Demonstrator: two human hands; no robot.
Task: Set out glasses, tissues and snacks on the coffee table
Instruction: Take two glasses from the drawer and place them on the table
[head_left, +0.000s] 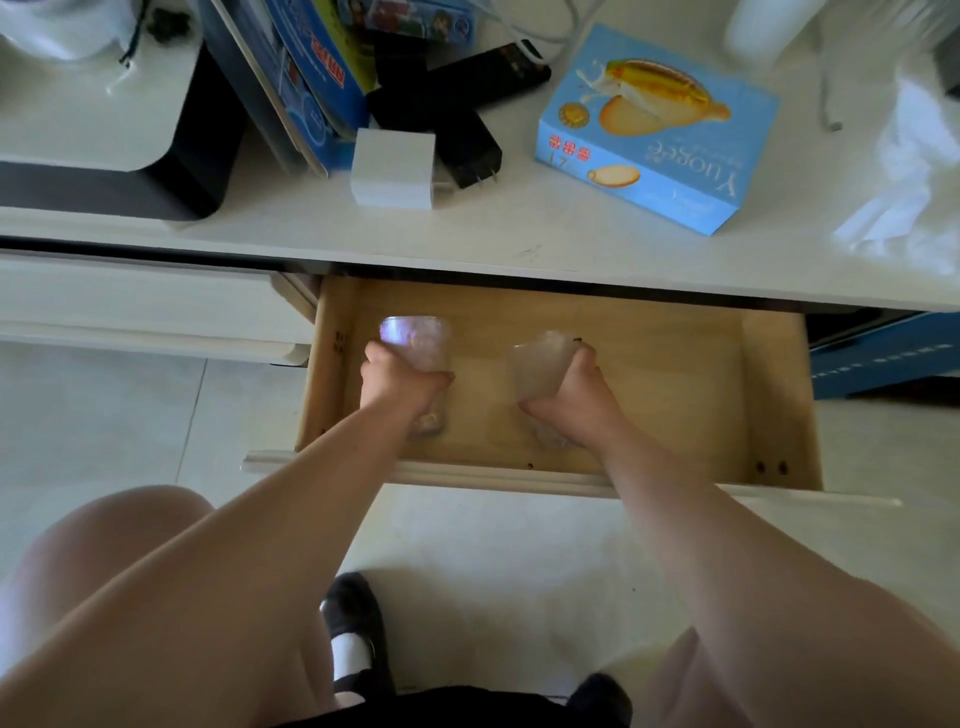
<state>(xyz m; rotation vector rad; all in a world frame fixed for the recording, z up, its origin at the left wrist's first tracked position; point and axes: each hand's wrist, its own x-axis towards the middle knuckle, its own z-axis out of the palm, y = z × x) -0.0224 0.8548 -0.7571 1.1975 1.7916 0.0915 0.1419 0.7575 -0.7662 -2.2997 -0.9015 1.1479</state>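
Observation:
Two clear drinking glasses are inside an open wooden drawer (769, 395) under the white table top. My left hand (400, 382) grips the left glass (415, 340), whose rim shines purple. My right hand (569, 387) grips the right glass (537, 361), which tilts toward the left. Both hands are down in the drawer. On the table top (519, 234) above lies a light blue snack box (657, 130) with a picture of filled bread. A white crumpled tissue or plastic bag (914, 192) lies at the right edge.
A white cube charger (392, 169), black plug adapters (457, 119), blue books (311, 88) and a black and white device (119, 150) crowd the table's left half. A blue box (883, 353) stands right of the drawer. My knees and black shoes are over the pale floor tiles.

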